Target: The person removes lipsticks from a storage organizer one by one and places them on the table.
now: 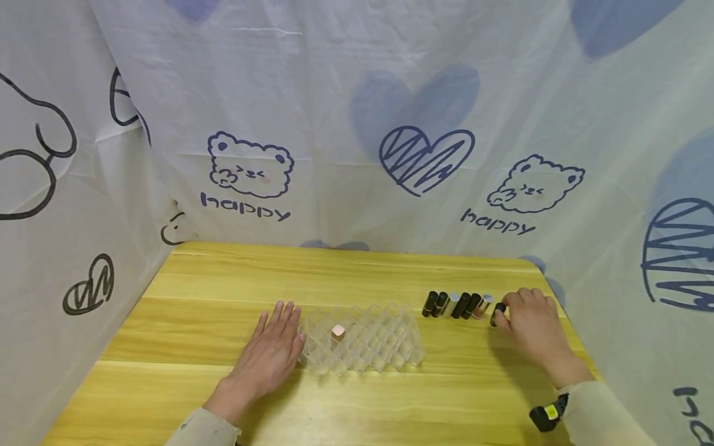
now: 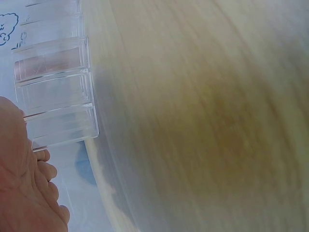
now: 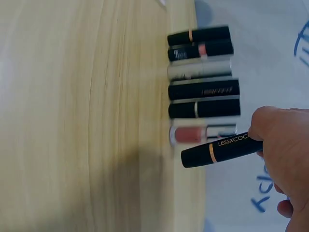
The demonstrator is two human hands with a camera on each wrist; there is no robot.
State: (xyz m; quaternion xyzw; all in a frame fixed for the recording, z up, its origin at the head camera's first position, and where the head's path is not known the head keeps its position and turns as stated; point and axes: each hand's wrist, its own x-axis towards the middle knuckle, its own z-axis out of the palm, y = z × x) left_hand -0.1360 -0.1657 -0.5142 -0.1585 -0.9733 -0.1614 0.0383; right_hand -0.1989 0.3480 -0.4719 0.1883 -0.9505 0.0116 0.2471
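My right hand (image 1: 534, 327) pinches one end of a black lipstick tube (image 3: 224, 149) with a gold band, at the right of the table. Beside it a row of several tubes stands upright: black lipsticks (image 3: 205, 90), a pale one (image 3: 199, 70) and a clear lip gloss (image 3: 187, 134) with pinkish-red colour inside. My left hand (image 1: 266, 356) lies with straight fingers against the left end of a clear lipstick organizer (image 1: 385, 347) with diamond-shaped slots. A single tube with a pale pink top (image 1: 338, 333) stands in one slot near that end.
All this is on a yellow wood-grain table (image 1: 212, 279). White cloth (image 1: 334, 111) with blue hearts and bear drawings hangs behind it and along both sides. A dark band with a camera (image 1: 549, 414) sits on the right wrist.
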